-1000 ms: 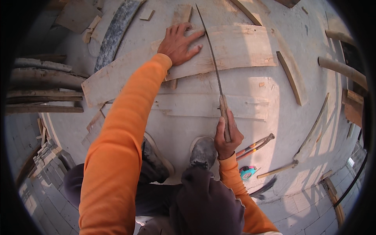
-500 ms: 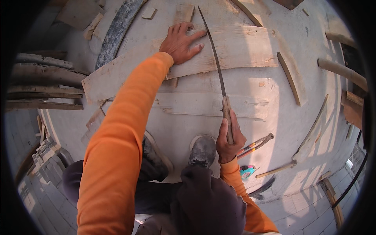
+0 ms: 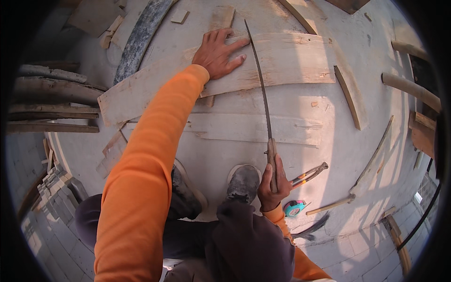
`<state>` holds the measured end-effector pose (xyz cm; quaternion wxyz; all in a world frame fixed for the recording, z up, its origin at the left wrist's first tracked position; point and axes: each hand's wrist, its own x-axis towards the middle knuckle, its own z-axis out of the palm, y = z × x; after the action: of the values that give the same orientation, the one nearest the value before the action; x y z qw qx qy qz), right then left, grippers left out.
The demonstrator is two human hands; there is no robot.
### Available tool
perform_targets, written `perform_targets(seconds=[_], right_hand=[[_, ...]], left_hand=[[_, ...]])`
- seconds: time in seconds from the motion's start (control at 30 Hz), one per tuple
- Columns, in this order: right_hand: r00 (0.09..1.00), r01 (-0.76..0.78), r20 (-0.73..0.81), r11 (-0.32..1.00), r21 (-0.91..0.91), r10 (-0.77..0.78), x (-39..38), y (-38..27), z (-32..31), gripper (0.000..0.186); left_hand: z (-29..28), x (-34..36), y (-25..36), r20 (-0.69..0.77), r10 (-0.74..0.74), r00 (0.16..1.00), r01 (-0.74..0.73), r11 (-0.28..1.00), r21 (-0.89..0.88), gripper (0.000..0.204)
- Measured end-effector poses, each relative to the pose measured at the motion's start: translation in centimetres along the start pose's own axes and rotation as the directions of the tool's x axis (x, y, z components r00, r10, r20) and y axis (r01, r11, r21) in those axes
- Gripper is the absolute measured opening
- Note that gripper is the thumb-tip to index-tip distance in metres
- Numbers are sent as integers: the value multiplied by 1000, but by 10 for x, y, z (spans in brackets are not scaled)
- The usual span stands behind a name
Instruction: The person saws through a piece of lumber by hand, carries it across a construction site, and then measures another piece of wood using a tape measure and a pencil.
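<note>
My right hand (image 3: 274, 185) is wrapped round the wooden handle of a hand saw (image 3: 264, 96). Its long, narrow toothed blade crosses a wide wooden board (image 3: 300, 60) and points away from me. Flat on that board, just left of the blade, lies my left hand (image 3: 219, 54) with its fingers spread. A short wood piece (image 3: 222, 18) sticks out from under the board's far edge. Closer to my feet, a thinner plank (image 3: 235, 126) rests on the floor beneath the saw's lower part.
Right of my right hand are pincers (image 3: 310, 176) with orange-black handles, a teal tape measure (image 3: 294, 207) and a hammer (image 3: 331, 205). Wood strips (image 3: 351, 96) lie to the right. Stacked planks (image 3: 56, 89) stand at the left, with a dark curved board (image 3: 143, 40) at the far left.
My right hand has drawn the saw back toward me, so the blade's tip sits nearer the board. My left hand stays in place on the board.
</note>
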<state>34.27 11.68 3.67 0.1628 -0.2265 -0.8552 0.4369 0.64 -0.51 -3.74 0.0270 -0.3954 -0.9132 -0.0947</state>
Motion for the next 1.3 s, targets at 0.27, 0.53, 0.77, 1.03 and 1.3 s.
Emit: perform_targets(seconds=[0.27,0.53,0.77,1.03,1.3], right_hand=[[996,86,-30,995,55,-84,41,6,24,37],[999,30,-15,997,68,-29,67,0,32,38],[995,96,-1,995,8,-96,11,12,11,37],[999,33,25,998,50,-34,60,3,18,36],[998,52,-26,993,106,-49,86,3,37,37]], left_hand=[[3,7,4,33,-35,999,36,998,-48,48],[4,12,11,-24,-15,1000,15,1000,-21,45],[-3,-4,-3,-7,-24,1000,24,999,-31,48],[6,9,6,-25,-20,999,19,999,-31,48],[5,13,9,-43,-2,999,-1,998,-63,49]])
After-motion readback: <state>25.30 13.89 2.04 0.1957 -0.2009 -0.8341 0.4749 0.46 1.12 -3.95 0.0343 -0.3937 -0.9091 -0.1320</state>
